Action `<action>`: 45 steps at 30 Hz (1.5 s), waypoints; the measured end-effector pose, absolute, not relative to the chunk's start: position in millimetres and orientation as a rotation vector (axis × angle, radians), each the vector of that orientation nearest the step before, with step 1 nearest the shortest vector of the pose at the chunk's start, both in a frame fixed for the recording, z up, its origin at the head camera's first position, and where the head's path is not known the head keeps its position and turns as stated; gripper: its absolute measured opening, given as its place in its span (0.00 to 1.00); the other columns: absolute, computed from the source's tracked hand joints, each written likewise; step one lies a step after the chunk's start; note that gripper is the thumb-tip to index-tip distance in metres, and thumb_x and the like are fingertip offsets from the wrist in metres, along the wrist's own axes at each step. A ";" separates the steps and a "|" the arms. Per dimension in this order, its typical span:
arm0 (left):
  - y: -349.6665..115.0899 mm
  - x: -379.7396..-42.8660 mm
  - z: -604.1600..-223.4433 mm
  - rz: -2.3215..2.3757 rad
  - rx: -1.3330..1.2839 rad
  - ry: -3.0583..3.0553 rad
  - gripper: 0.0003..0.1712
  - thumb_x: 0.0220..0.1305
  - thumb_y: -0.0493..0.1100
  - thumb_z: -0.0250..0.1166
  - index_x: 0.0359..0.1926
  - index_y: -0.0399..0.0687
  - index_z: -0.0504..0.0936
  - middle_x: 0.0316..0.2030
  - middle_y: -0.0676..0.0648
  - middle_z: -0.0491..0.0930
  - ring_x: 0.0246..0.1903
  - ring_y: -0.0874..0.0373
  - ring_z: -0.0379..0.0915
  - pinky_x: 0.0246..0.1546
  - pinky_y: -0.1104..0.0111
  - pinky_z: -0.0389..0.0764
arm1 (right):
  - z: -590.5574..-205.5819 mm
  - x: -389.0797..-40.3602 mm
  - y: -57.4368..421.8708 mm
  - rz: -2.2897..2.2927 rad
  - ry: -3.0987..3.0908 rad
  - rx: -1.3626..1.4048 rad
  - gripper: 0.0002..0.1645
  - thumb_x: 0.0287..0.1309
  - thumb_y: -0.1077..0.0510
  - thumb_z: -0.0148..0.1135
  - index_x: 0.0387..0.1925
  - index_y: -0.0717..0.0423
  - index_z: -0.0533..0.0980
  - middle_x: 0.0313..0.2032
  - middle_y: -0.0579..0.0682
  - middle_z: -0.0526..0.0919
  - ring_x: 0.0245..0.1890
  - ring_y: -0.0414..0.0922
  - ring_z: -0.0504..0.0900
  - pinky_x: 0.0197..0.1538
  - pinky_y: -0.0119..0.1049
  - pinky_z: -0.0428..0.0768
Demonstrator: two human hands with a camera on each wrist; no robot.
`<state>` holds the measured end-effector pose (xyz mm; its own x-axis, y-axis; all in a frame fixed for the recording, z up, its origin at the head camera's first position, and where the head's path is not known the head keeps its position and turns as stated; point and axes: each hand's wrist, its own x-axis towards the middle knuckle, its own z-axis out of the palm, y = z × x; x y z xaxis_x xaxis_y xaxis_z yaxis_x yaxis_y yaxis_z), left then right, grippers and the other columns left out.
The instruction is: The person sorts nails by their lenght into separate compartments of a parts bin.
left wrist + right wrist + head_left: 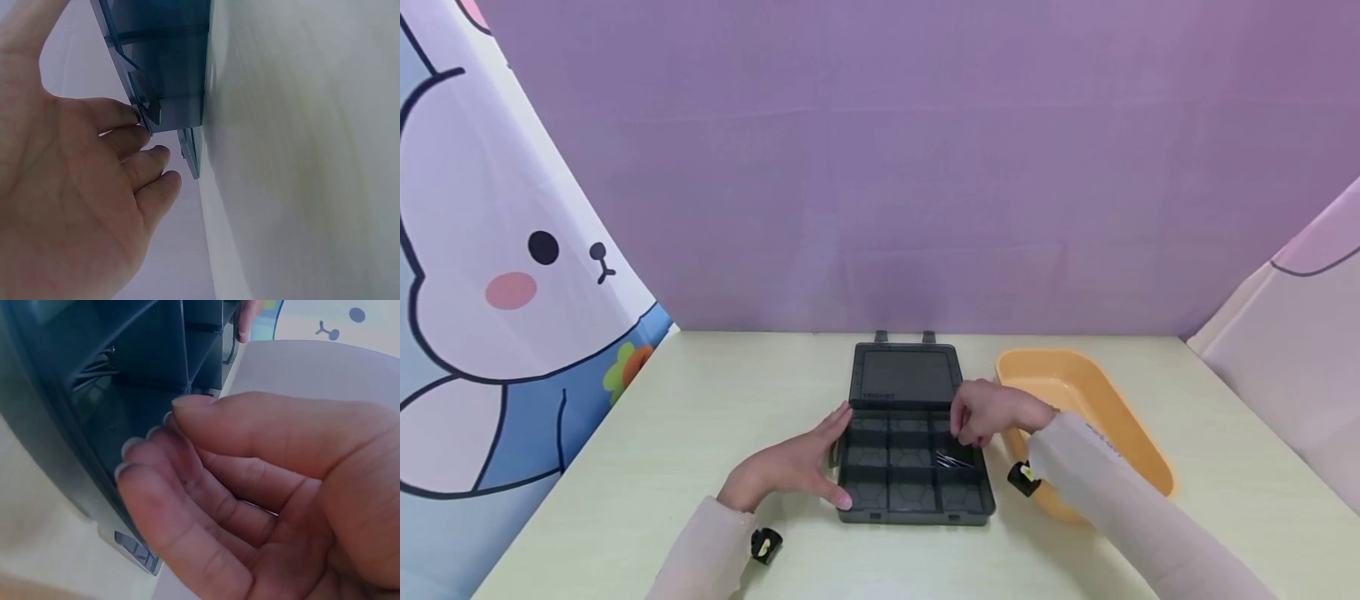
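Observation:
A dark translucent compartment box (pixel 913 510) lies on the table with its lid (pixel 907 373) folded back. My left hand (pixel 801 467) rests along its left side, thumb at the front corner and fingers spread toward the hinge. In the left wrist view these fingertips touch the rim beside a side clip (pixel 145 99). My right hand (pixel 988 410) is over the rear right compartment, fingers curled and thumb by the index fingertip; I cannot tell whether they pinch anything. Several thin silvery metal pieces (pixel 953 460) lie in the right middle compartment.
A yellow-orange tray (pixel 1159 473) stands to the right of the box, partly behind my right forearm. The pale table (pixel 760 371) ends at a purple cloth backdrop (pixel 865 183), with a cartoon-printed cloth (pixel 512 192) at the left. A black wrist device (pixel 765 546) is on my left wrist.

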<state>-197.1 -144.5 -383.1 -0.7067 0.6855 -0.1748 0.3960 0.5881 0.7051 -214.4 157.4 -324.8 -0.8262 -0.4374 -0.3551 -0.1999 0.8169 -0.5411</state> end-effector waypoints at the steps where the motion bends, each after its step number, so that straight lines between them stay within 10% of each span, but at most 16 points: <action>1: -144.5 -197.2 -383.5 0.908 0.865 2.391 0.71 0.45 0.57 0.76 0.74 0.36 0.36 0.75 0.40 0.29 0.74 0.42 0.32 0.69 0.46 0.52 | -323.6 -214.9 157.7 -0.675 2.528 -0.480 0.05 0.48 0.72 0.62 0.27 0.62 0.80 0.23 0.49 0.82 0.19 0.42 0.79 0.29 0.35 0.82; 45: -145.4 -198.9 -383.5 0.914 0.868 2.378 0.71 0.45 0.56 0.76 0.74 0.36 0.36 0.75 0.39 0.28 0.74 0.41 0.30 0.69 0.46 0.50 | -279.5 -220.7 225.7 -0.608 2.594 -0.469 0.05 0.49 0.70 0.61 0.29 0.60 0.79 0.16 0.46 0.74 0.15 0.39 0.68 0.25 0.32 0.73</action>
